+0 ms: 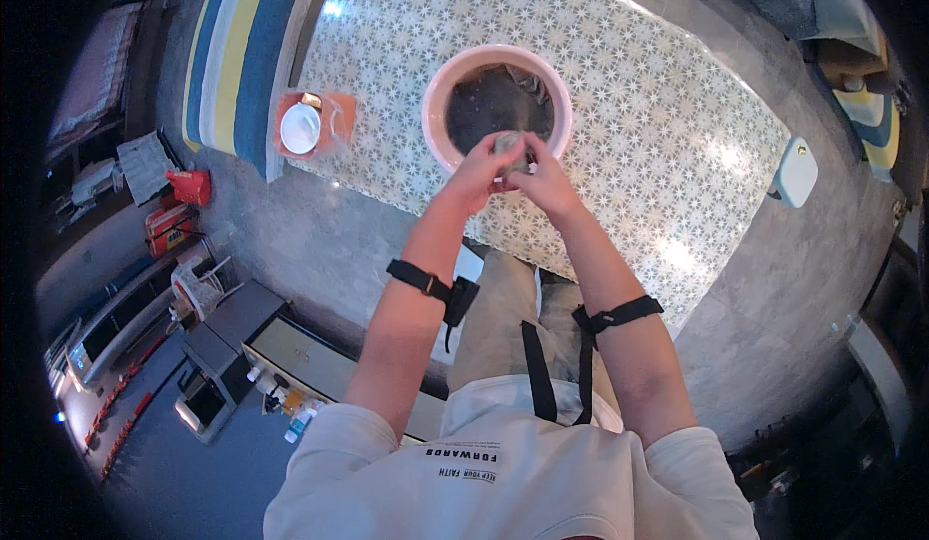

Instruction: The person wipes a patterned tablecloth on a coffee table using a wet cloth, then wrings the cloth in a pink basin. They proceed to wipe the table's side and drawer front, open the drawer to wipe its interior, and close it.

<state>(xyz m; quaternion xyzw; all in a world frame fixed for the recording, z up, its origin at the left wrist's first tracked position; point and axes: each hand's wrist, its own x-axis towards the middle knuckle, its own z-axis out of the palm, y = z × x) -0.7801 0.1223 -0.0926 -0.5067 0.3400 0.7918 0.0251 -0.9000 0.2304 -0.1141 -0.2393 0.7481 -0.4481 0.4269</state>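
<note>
A round pink basin stands on a table with a star-patterned cover. It holds dark liquid, with a crumpled grey cloth at its far right inside. Over the basin's near rim, my left hand and my right hand come together around a small greyish-green bundle, which looks like wet cloth. The fingers of both hands touch it, and they hide part of it. Black straps cross both forearms, and a small black device hangs from the left one.
On the table's left edge, an orange tray bears a white bowl and clear plastic wrap. A striped cloth-covered bench lies beyond it at the left. A white stool stands by the right corner. Bottles are at lower left.
</note>
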